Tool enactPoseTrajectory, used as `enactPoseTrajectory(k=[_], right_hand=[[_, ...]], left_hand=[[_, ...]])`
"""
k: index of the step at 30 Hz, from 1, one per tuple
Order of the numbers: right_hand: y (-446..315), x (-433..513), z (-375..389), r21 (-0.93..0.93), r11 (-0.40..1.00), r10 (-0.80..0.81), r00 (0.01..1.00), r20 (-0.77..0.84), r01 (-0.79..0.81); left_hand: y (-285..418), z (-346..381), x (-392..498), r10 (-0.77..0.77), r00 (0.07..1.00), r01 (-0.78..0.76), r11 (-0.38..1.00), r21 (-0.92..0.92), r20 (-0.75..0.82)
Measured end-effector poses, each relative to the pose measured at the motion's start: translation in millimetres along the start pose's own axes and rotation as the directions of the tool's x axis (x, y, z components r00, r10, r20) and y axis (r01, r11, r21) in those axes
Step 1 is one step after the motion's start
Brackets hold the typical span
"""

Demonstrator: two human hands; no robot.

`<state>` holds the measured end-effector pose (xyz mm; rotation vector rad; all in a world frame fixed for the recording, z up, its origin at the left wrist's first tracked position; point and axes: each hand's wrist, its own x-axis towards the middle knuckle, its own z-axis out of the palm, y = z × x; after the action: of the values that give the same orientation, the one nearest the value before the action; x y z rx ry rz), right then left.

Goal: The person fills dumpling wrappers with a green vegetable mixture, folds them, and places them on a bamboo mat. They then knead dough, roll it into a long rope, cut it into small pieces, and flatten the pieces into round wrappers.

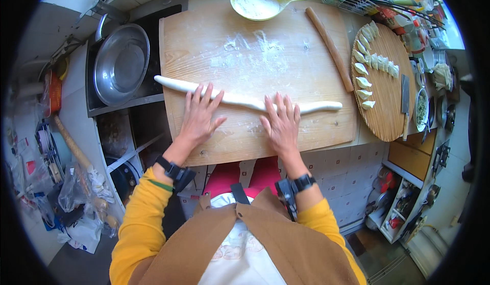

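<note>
A long rope of white dough lies across the wooden board, its left end just past the board's left edge. My left hand rests with spread fingers on the left half of the rope. Right of it, my right hand lies palm down, fingertips over the dough. Neither hand is closed round it. Loose flour is scattered on the board beyond the rope. A wooden rolling pin lies slanted near the board's right side.
A yellow spouted bowl of flour stands at the far edge. To the right, a round slatted tray bears several dumplings and a cleaver, beside a bowl of green filling. A metal basin sits on the left.
</note>
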<state>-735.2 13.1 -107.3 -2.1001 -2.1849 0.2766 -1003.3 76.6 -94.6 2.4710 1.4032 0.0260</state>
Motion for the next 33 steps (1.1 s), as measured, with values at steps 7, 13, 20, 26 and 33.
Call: enactPoseTrajectory(k=[7, 13, 20, 26, 33], right_hand=[[32, 64, 4, 0.003, 0.987, 0.158, 0.982, -0.107, -0.159], [-49, 115, -1, 0.045, 0.989, -0.126, 0.964, -0.234, 0.14], [-97, 66, 20, 0.124, 0.977, -0.171, 0.984, -0.043, 0.175], [-62, 141, 10, -0.023, 0.999, 0.026, 0.994, -0.109, -0.029], [-50, 55, 14, -0.046, 0.999, -0.006, 0.997, -0.078, 0.003]], left_hand=[[-44, -10, 72, 0.067, 0.989, -0.071, 0.997, -0.022, -0.133], [-49, -18, 111, -0.042, 0.978, 0.004, 0.984, -0.179, -0.206], [-19, -19, 20, 0.097, 0.993, -0.103, 0.988, -0.111, -0.064], [-69, -14, 103, -0.1, 0.986, 0.111, 0.991, 0.072, -0.136], [-77, -26, 20, 0.008, 0.996, -0.001, 0.997, 0.072, -0.091]])
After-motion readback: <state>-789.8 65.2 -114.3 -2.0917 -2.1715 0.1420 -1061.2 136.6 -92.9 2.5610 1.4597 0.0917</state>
